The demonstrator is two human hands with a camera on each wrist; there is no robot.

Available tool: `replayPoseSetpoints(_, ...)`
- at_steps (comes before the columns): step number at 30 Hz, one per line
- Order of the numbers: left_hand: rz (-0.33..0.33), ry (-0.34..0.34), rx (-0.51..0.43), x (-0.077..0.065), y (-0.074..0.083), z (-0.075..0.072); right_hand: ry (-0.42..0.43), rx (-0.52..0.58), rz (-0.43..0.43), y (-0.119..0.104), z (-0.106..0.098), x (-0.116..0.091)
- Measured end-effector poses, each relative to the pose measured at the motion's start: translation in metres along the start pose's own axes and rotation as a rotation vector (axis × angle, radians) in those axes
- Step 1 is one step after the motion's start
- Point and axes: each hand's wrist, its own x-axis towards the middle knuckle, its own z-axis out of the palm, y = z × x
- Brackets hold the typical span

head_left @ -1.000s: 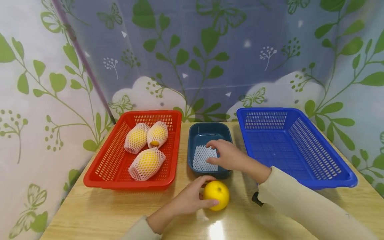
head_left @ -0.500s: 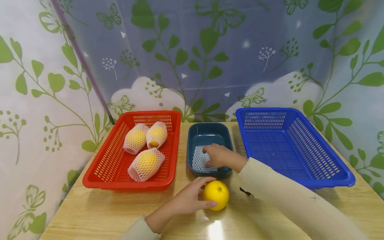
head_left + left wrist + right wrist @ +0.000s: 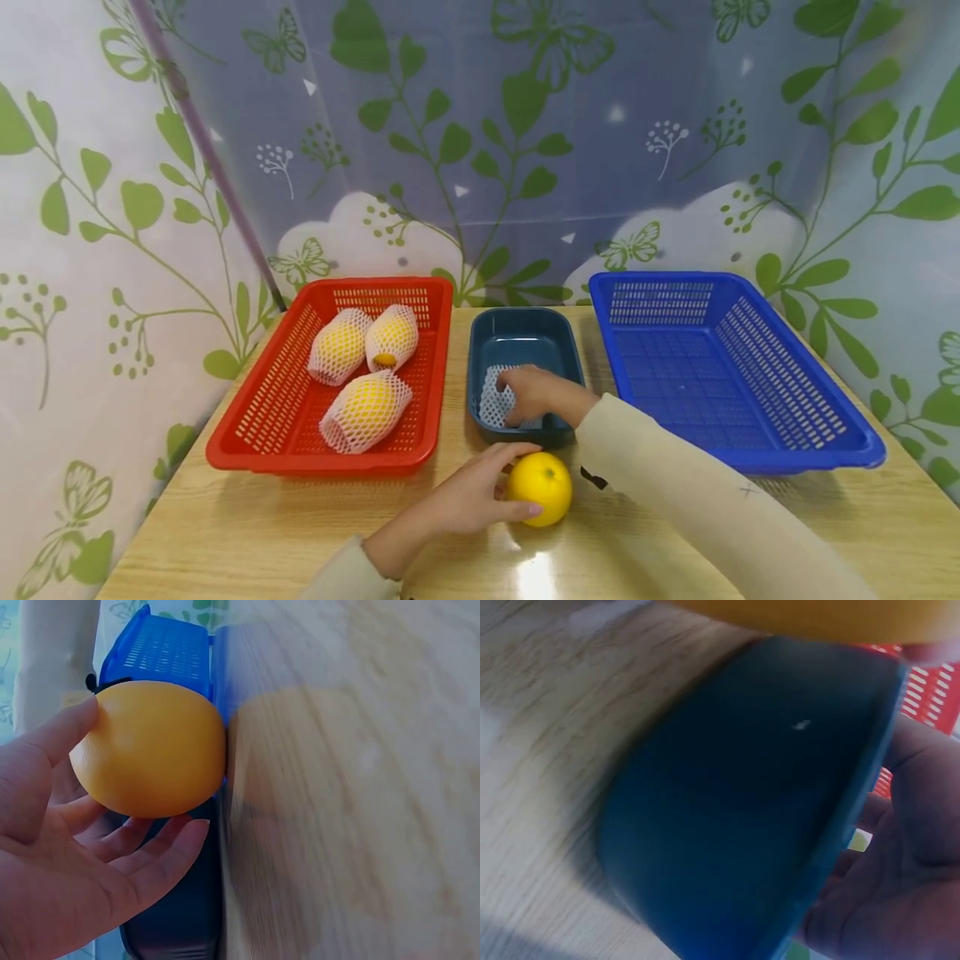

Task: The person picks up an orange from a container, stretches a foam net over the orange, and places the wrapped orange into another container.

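My left hand (image 3: 474,492) holds a yellow-orange orange (image 3: 542,490) on the table, thumb on the near side and fingers curled round the far side. In the left wrist view the thumb presses the orange (image 3: 150,750) while several fingers curl beneath it. My right hand (image 3: 534,392) reaches down into a dark teal box (image 3: 558,329), over a white foam net (image 3: 493,400) lying on its bottom. The fingertips are hidden behind the hand, and in the right wrist view behind the box wall (image 3: 742,795), so whether they pinch the net does not show.
To the left stands a red basket (image 3: 270,460) with several net-wrapped fruits (image 3: 367,408). A blue basket (image 3: 795,460) is at the right, beside my right forearm. Patterned curtain (image 3: 480,125) hangs behind the wooden table (image 3: 315,533).
My right hand has moved lower and slightly left into the teal box, down to the foam net. The left hand and the orange have stayed in place.
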Motion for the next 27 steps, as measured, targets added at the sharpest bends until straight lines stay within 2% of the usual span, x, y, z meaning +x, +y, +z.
replayPoseSetpoints(8, 0.002, -0.045, 0.003, 0.000, 0.001, -0.004, 0.015, -0.058, 0.014, -0.002, 0.009, 0.001)
replayPoseSetpoints(15, -0.011, -0.060, -0.010, 0.000, 0.003, -0.007, 0.054, -0.047, 0.041, 0.000, 0.014, 0.004)
replayPoseSetpoints(20, -0.006, -0.061, -0.006, 0.000, 0.002, -0.007, 0.145, -0.059, 0.001, 0.003, 0.017, 0.007)
replayPoseSetpoints(27, -0.005, -0.073, 0.010, 0.001, 0.001, -0.008, 0.247, -0.039, 0.013, 0.007, 0.014, 0.009)
